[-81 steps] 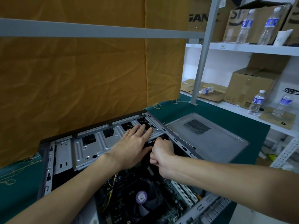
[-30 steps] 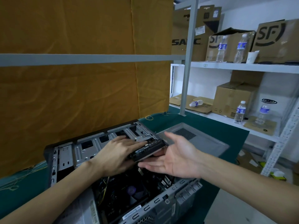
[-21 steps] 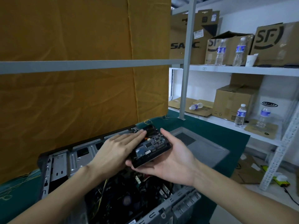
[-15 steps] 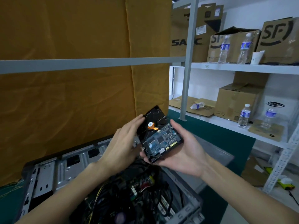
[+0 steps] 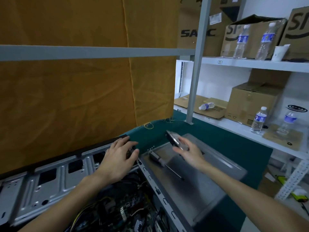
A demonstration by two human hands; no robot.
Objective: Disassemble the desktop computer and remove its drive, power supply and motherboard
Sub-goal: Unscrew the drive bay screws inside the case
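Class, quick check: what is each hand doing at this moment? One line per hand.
Left hand: open, fingers spread, resting on the computer case.
Right hand: holding the drive over the side panel; motion blur hides the exact grip.

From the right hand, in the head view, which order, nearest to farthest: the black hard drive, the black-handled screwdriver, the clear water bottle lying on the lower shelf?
1. Black hard drive, in the right hand.
2. Black-handled screwdriver, just left, on the grey side panel.
3. Clear water bottle, far behind on the lower shelf.
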